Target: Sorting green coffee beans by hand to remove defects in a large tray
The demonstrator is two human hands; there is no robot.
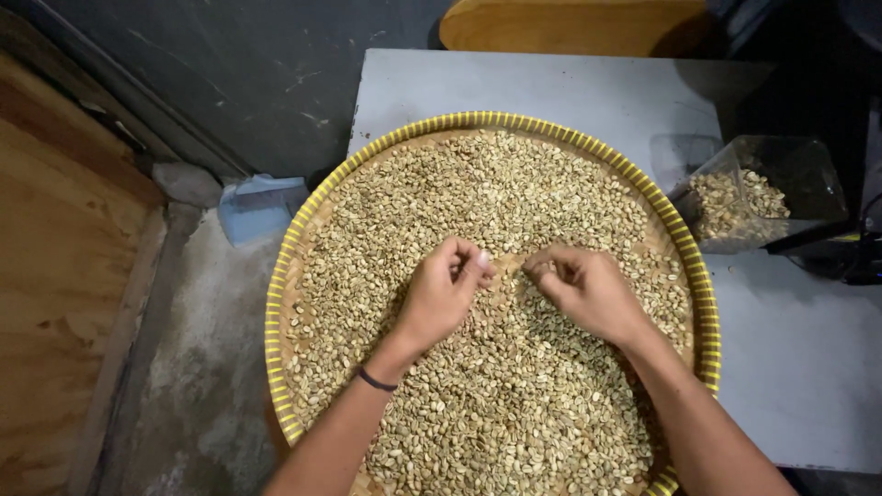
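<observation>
Head view. A round woven tray with a yellow rim (276,303) rests on a grey table (808,367) and overhangs its left edge. The tray holds a broad layer of pale green coffee beans (514,413), spread across nearly the whole surface, with a thinner patch near the tray centre where the weave shows through.

Both hands work at the tray centre. The left hand (443,292) is curled, fingers bent inward toward the thumb as if pinching or cupping a few beans; what lies inside the curl cannot be told. A dark band sits on that wrist. The right hand (588,292) is also curled, its fingertips (540,269) closed together just above the beans, apparently pinching something small. The two hands are near each other but apart.

Right of the tray, on the table, a clear plastic container (763,193) holds a smaller lot of beans. Left of the tray, on the floor, lies a light blue scoop (257,207).

Judgement: the step in hand looks like hand-sorting, picking single beans from the layer. Each pick calls for a fine fingertip pinch without disturbing neighbours.
</observation>
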